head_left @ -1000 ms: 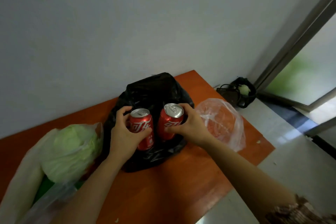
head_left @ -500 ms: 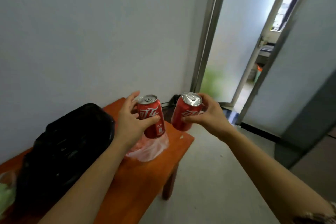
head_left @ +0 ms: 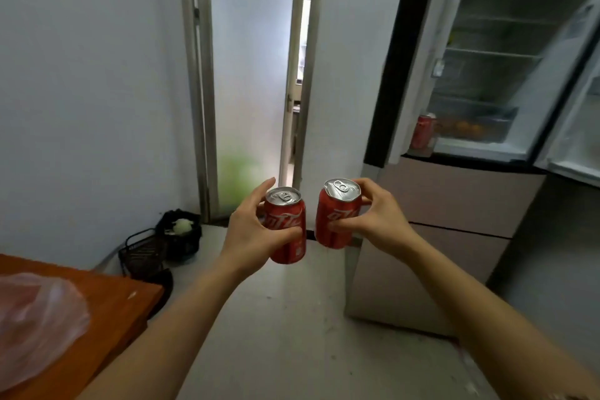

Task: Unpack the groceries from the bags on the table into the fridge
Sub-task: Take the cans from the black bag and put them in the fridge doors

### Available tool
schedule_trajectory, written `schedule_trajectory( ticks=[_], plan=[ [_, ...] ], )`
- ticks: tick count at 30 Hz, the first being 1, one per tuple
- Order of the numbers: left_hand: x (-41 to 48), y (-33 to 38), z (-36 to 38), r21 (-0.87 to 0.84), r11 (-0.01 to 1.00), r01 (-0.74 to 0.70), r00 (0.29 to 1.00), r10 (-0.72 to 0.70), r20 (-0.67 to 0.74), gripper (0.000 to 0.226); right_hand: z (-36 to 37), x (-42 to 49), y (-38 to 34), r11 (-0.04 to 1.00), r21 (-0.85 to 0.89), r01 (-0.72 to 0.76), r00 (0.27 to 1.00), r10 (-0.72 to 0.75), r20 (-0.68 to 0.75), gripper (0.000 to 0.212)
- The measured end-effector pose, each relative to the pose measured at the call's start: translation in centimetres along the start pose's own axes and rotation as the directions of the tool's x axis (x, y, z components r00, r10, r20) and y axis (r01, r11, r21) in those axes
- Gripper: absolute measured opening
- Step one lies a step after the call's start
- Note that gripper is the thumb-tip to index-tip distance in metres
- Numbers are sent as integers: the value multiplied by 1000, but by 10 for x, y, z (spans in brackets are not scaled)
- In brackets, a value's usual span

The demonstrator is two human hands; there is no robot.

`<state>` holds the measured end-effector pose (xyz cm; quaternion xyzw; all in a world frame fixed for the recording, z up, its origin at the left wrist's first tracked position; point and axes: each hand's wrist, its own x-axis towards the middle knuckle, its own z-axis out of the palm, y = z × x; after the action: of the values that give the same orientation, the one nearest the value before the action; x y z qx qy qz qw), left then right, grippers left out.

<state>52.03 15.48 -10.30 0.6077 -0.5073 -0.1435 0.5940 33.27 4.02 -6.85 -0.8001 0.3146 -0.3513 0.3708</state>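
My left hand grips a red soda can, held upright in mid-air above the floor. Beside it my right hand grips a second red soda can, tilted slightly left. The fridge stands open at the upper right, with bare shelves, another red can on its left door shelf and orange fruit in a drawer. The orange table shows at the lower left, with a clear plastic bag lying on it.
A frosted glass door stands ajar straight ahead. A black wire basket and a black bag with something pale in it sit on the floor by the wall. The fridge's right door swings out at the far right.
I have turned right from the table towards the fridge, carrying both cans along. The black bag and the cabbage have left the view, and the open fridge has come into it.
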Motion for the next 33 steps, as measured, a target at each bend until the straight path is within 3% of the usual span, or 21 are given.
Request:
schedule_trajectory(
  ticks=[8,16,22,27,33],
  plan=[
    [80,32,148,-43,986,-161,980,165,114,89,-142,22,46,997,-82,2,974,-21,-226,63],
    [195,58,266,-63,943,-327,929,333,164,87,-266,104,94,988,-151,34,940,-83,-332,65],
    [299,108,334,-79,885,-460,880,466,93,77,-355,194,109,968,-219,126,900,-205,-386,70],
    [359,155,369,-66,814,-577,816,578,-15,87,-417,255,109,933,-264,243,851,-336,-403,71],
    [423,201,400,129,715,-687,699,699,-150,88,-468,340,111,889,-198,414,765,-457,-453,70]
  ],
)
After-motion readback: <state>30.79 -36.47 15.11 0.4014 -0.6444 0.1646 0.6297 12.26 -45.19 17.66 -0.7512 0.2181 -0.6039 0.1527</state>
